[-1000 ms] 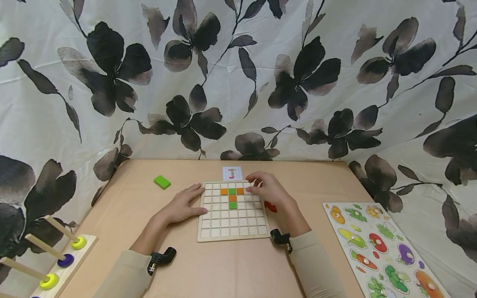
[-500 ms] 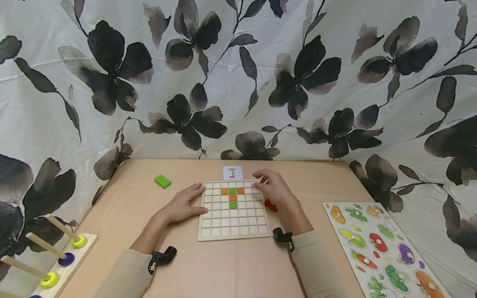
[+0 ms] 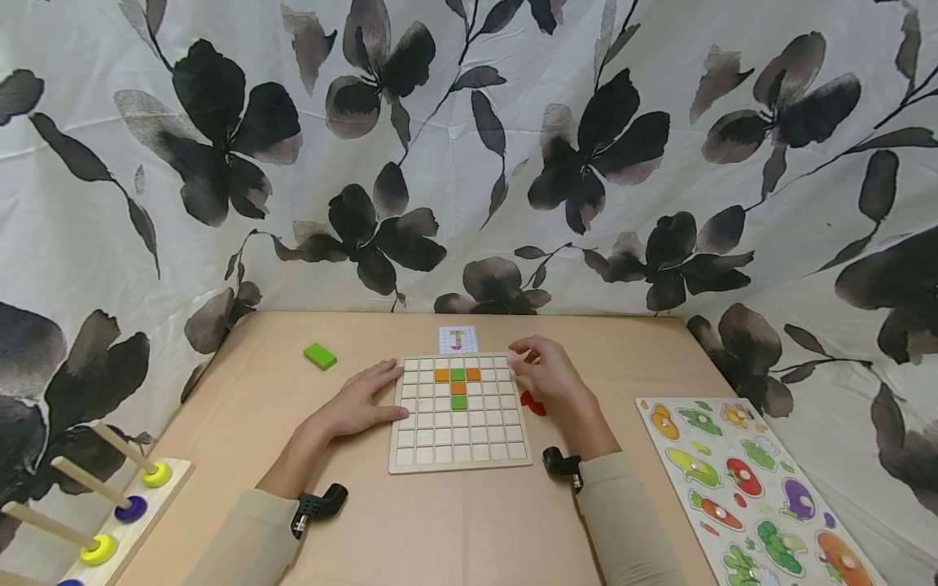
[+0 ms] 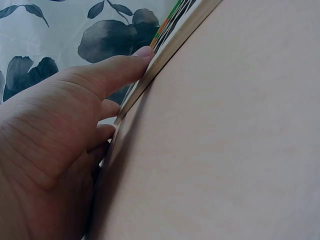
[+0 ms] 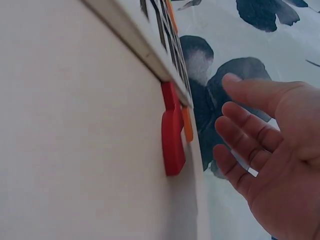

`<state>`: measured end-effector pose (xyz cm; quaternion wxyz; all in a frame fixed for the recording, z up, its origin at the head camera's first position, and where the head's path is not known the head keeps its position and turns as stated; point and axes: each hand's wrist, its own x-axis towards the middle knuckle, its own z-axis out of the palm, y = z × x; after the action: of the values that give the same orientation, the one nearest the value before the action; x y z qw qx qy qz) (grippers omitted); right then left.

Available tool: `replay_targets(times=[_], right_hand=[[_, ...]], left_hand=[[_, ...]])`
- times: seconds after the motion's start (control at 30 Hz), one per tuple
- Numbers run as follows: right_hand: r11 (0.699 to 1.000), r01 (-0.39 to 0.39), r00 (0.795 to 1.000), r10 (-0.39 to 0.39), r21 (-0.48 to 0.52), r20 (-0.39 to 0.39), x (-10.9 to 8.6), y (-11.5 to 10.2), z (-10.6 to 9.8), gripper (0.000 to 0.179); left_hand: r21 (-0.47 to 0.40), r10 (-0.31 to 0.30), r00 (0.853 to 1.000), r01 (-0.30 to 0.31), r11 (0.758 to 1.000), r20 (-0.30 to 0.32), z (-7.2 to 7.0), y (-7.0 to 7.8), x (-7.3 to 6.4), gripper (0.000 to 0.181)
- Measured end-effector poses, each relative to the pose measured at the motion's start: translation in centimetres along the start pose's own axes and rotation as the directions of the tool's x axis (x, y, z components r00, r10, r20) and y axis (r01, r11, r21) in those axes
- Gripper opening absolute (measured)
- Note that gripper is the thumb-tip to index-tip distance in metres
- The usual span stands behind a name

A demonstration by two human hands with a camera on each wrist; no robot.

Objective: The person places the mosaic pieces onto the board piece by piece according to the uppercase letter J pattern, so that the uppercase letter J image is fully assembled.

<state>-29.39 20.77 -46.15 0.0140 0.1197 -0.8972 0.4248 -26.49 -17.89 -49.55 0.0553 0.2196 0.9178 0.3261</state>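
A square wooden grid board (image 3: 432,456) lies mid-table, with several orange and green square tiles (image 3: 458,388) set in a T shape in its upper part. My left hand (image 3: 361,400) rests along the board's left edge; in the left wrist view its thumb touches the rim (image 4: 165,62). Near the upper right corner, my right hand (image 3: 553,378) holds nothing, its fingers loosely bent in the right wrist view. Red curved pieces (image 3: 532,404) lie against the board's right side below that hand. Beside them an orange piece (image 5: 188,124) shows in the right wrist view.
Behind the board lies a small pattern card (image 3: 458,339). A green block (image 3: 319,356) is at the back left. On the left stands a wooden peg rack (image 3: 139,529) with yellow and blue rings; a vegetable puzzle board (image 3: 762,496) covers the right side. A floral cloth hangs behind.
My right hand has drawn back to the right, off the grid squares to the board's upper right edge. The left hand stays where it was, and the tiles are unchanged.
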Motion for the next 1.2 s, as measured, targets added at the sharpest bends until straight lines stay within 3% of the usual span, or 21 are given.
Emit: replay_targets(times=[0.63,0.93,1.2], right_hand=[[0.995,-0.086,0.996,0.087,-0.047,0.018,0.1,2.3,0.1,0.038],[0.994,-0.041,0.999,0.044,-0.1,0.029,0.2,2.7,0.1,0.034],[0.991,-0.047,0.998,0.051,-0.128,0.033,0.5,3.0,0.2,0.031]], left_hand=[[-0.003,-0.008,1.0,0.008,1.0,0.006,0.0,0.0,0.1,0.089],[-0.002,-0.006,1.0,0.006,1.0,0.009,-0.1,0.0,0.1,0.09],[0.0,0.001,1.0,-0.001,1.0,0.005,-0.1,0.0,0.1,0.089]])
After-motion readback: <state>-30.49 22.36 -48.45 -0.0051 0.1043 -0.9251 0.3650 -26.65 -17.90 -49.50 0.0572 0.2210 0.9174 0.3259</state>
